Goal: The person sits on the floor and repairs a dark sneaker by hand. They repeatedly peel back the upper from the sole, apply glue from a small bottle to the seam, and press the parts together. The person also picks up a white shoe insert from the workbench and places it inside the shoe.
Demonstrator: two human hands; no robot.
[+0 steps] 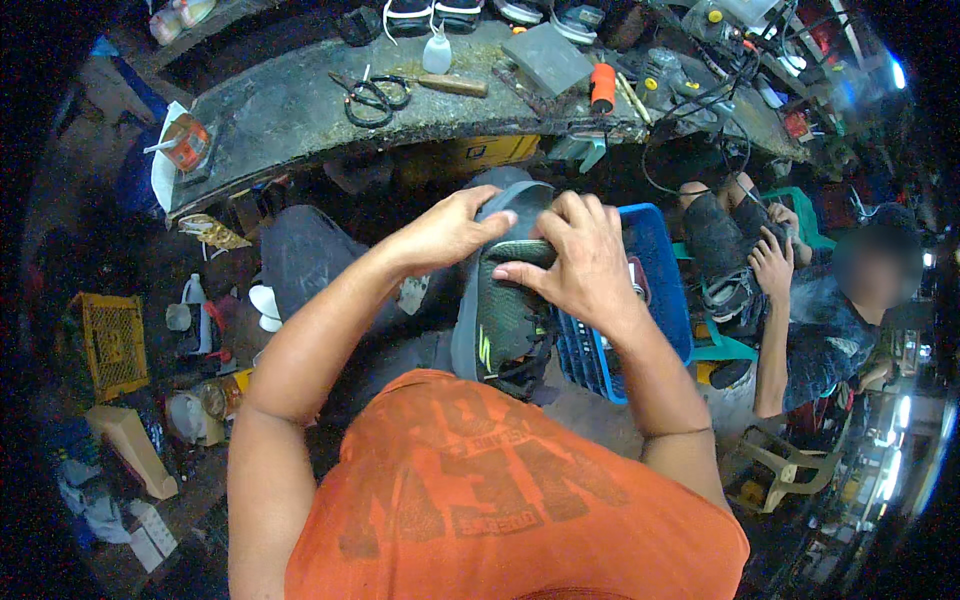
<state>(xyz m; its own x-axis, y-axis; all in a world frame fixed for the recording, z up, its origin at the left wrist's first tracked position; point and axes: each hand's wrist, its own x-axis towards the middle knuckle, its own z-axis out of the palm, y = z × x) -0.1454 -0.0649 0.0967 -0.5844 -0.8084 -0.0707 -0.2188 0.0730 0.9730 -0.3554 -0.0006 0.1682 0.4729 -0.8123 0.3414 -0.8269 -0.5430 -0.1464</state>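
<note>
A dark shoe (508,320) with textured greenish-black upper and yellow-green marks lies lengthwise over my lap. A grey rubber sole piece (467,325) runs along its left side and curves up at the far end. My left hand (464,228) is closed on that far part of the sole, thumb pressed on it. My right hand (577,257) is closed on the shoe's far end, fingers bent over it and thumb on the textured upper. What lies under my right fingers is partly hidden.
A worn bench (250,135) holds scissors (368,98), a wooden-handled tool (450,84), an orange cylinder (602,88), bottles and cables. A blue crate (660,300) sits right of my lap. A co-worker (830,320) sits at right, handling a shoe. A yellow crate (112,340) stands left.
</note>
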